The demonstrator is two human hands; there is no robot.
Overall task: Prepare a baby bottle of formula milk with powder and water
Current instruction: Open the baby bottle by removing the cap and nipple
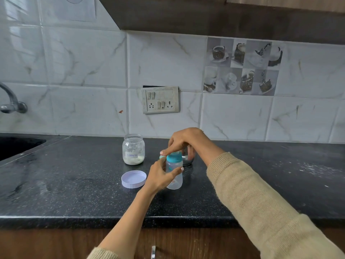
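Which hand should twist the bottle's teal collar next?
Right. Its fingers already sit over the teal collar, while the left hand wraps the baby bottle body, steadying it on the counter.

- A black stone counter (74, 184) with tiny white specks runs across the room.
- A dark sink (16, 146) sits in the counter on the far left.
- A shiny metal tap (11, 103) sticks out of the wall above the sink.
- The wall has big white tiles (84, 58) with grey lines like marble.
- A switch board (160, 100) with plug holes is on the wall.
- A picture tile (242, 66) shows cups and treats.
- A brown wood cupboard (224, 14) hangs up high.
- A brown wood front (56, 242) is under the counter, with a silver handle (153, 252).
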